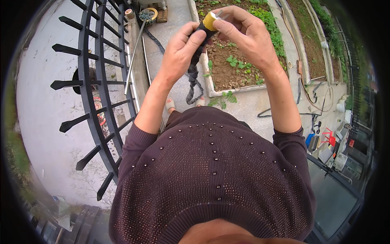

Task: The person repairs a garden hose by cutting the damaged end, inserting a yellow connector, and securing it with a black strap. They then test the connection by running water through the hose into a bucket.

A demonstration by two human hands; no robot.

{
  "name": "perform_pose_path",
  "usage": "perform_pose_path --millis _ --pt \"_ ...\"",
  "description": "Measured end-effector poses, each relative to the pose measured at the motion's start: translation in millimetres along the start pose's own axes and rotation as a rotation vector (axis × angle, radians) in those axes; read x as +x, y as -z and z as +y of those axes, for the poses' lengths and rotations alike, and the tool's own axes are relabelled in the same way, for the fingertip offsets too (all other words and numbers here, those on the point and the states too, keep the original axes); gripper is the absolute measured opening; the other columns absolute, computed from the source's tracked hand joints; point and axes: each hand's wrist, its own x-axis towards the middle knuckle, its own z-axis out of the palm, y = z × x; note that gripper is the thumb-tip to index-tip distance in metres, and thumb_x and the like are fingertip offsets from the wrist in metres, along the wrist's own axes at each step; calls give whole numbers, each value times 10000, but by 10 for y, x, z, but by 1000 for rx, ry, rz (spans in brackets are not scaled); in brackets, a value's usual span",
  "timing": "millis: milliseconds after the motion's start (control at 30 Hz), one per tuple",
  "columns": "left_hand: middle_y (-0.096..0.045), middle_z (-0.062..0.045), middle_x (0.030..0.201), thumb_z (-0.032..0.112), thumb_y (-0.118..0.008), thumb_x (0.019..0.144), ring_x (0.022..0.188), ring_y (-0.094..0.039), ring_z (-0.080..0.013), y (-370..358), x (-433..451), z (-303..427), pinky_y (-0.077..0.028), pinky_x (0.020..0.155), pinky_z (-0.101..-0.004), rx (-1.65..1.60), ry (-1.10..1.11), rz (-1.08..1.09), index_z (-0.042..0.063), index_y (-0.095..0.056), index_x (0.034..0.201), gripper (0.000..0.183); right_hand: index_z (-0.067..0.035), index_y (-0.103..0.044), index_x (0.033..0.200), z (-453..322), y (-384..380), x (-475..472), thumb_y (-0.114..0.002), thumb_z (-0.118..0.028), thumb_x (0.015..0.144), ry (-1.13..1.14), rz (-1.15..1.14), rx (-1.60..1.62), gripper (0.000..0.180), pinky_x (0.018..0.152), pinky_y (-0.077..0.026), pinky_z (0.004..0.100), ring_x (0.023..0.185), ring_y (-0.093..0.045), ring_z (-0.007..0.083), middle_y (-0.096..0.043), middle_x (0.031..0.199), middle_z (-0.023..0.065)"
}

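My left hand (182, 52) grips a thick black cord (192, 71) that looks wrapped in tape or plastic, just below its yellow and white plug (209, 20). Flat metal prongs stick out of the plug's white end. The thumb of my right hand (251, 36) presses on the rim of that end, and its fingers curl behind the prongs, partly hidden. Below my left hand the cord hangs twisted and loops near my feet.
A black spiked metal fence (88, 82) runs along the left. A stick leans by a bucket (152, 13) holding green cord. Ahead is a raised soil bed (231, 64) with a pale edge. Hoses and a red chair (330, 138) are on the right.
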Motion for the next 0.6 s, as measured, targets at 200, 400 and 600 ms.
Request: perform_pose_path --millis 200,400,600 --pt "-600 -47 992 135 -593 899 878 -570 -106 25 33 44 -466 779 -250 -97 -32 49 -3 -526 1145 290 9 -636 1000 70 -89 20 -655 -242 853 55 35 83 291 654 -499 242 705 -602 91 -653 810 60" --pt "-554 -180 882 114 -607 761 833 -561 -381 -64 12 -16 -449 721 -416 808 -262 216 18 -504 1015 290 14 -652 943 94 -171 28 -698 -221 800 132 125 -109 279 625 -502 249 666 -610 116 -638 801 80" --pt "-570 -201 804 190 -645 835 764 -568 -387 -155 -2 -89 -439 650 -427 639 -49 224 5 -464 952 284 15 -629 893 -86 -190 39 -670 -198 795 143 214 -147 238 582 -483 269 617 -587 151 -594 741 81"
